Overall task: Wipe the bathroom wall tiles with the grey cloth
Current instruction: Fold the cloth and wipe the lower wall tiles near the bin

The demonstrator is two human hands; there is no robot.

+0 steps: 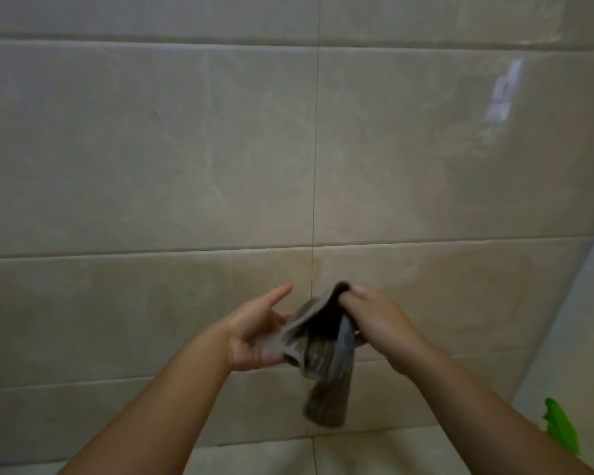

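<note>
We take the vertical grout line (315,166) as our mark; it runs down the beige wall tiles (151,149) and passes behind the grey cloth (323,354), which hangs low on that line and in front of the wall, not touching it as far as we can tell. The right hand (378,320), just right of the line, has its fingers curled into the cloth's upper fold and carries its weight; the left hand (254,334), just left of the line, is spread wide with the thumb straight, its fingers lying under the cloth's left edge; the blur there shows us no pinch. The cloth's long axis runs almost parallel to the line, top at the right hand, loose tail hanging below both hands. We judge the cloth is being refolded or bunched for a wipe not yet begun; the right hand is the nearer to a working grip, and the tiles lie straight ahead and above it. Far right of the line we see a pale reflection (504,90) high on the tiles and a bright green object (559,426) low down, too cropped to name.
</note>
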